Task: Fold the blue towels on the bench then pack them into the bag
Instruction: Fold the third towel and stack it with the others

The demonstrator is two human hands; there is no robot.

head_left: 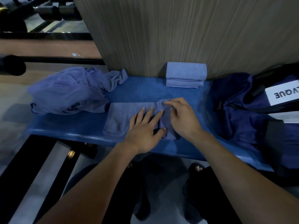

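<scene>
Fingers (151, 114) of your left hand (144, 131) lie straight and spread, pressing flat on the half-folded pale blue terry towel (119, 118) at the front edge of the glossy blue table (142, 92). Your right hand (182, 118) curls its fingers round the towel's raised right end. Beyond, against the wood-grain wall, sits a neat stack of folded blue towels (186, 75); a crumpled heap of blue towels (69, 91) lies left, and the navy fabric bag (239, 110) rests right.
</scene>
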